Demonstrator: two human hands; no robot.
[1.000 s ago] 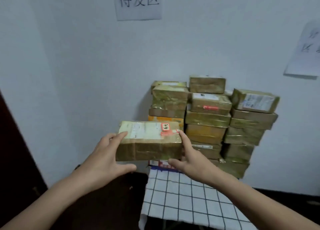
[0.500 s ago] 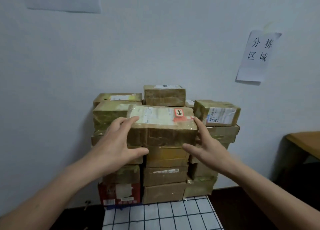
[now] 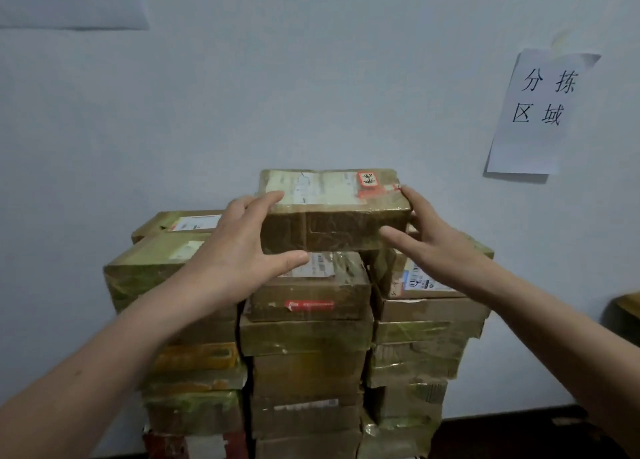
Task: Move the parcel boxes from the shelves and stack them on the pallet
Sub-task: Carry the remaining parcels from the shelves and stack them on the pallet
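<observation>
A tape-wrapped brown parcel box with a white label and a red sticker on top sits level at the top of the middle column of the parcel stack. I cannot tell whether it rests on the box beneath. My left hand holds its left end, fingers on top and thumb under the front edge. My right hand holds its right end, fingers along the side and thumb against the front face. The pallet is out of view.
The stack stands in three columns against a white wall, the left column and right column lower than the middle. Paper signs hang at the right and upper left. A wooden table corner shows at the right edge.
I have come closer to the stack and raised the parcel box from chest height to the top of the middle column, both hands still on its ends.
</observation>
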